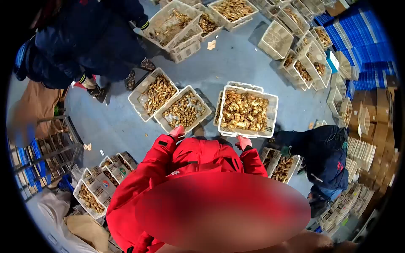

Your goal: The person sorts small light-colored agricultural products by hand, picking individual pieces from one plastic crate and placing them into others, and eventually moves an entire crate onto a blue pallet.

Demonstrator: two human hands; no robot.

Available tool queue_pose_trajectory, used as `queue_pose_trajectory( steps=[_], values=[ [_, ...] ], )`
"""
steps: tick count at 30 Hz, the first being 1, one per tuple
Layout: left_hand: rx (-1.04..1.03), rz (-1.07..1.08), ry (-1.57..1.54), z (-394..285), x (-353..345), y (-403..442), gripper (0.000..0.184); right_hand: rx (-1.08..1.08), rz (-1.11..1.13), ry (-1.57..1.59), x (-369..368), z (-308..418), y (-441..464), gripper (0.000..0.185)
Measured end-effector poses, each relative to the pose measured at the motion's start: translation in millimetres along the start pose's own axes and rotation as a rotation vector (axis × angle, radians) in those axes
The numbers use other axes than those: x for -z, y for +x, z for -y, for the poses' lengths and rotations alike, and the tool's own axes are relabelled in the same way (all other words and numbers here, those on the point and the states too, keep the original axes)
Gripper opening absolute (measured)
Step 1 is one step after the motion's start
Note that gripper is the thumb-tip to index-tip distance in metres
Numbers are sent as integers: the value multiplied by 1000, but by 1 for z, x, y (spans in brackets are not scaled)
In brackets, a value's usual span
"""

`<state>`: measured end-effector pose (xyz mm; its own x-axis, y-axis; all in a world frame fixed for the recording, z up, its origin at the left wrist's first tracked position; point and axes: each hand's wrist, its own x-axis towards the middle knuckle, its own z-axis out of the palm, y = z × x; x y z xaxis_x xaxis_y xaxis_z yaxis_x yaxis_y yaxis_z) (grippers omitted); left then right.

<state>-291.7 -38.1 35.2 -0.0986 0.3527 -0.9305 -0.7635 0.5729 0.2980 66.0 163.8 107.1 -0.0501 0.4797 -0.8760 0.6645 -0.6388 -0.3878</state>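
Observation:
In the head view, my left hand (pixel 177 132) is at the near rim of a white plastic crate (pixel 201 119), its fingers partly spread and nothing visible in them. Golden-brown, lumpy pieces that look like mushrooms (pixel 184 110) lie in this crate. My right hand (pixel 243 143) has its fingers closed at the near rim of a fuller white crate (pixel 273 120), stacked over other crates. Similar mushrooms (pixel 244 110) fill it; its rim partly hides the fingertips. A third crate of mushrooms (pixel 158 93) touches the left one.
One person in dark clothing (pixel 93 38) stands at upper left; another (pixel 322 156) bends over crates (pixel 283 168) at right. More crates (pixel 185 25) stand at the back. Blue stacked trays (pixel 360 36) and cardboard boxes (pixel 371 109) line the right. A metal rack (pixel 46 152) stands left.

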Motion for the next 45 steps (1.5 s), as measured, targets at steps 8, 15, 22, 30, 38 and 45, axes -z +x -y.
queue_pose_trajectory(
  steps=[8, 15, 22, 30, 38, 45],
  values=[
    [-206, 351, 298, 5, 37, 71, 26, 30, -103, -244, 3, 14, -14, 35],
    [-67, -133, 282, -40, -32, 9, 33, 191, -38, 32, -5, -79, 95, 31],
    [-44, 331, 219, -23, -38, 50, 35, 75, -56, -58, 21, -78, 61, 42],
    [-30, 213, 43, -28, -62, -11, 19, -76, 115, 319, 30, -45, 25, 32],
    [-7, -48, 73, -5, -45, -18, 38, 48, 188, 186, 30, -32, 42, 36],
    [-52, 17, 91, -2, -45, -15, 44, 62, 241, 305, 29, -39, 33, 38]
  ],
)
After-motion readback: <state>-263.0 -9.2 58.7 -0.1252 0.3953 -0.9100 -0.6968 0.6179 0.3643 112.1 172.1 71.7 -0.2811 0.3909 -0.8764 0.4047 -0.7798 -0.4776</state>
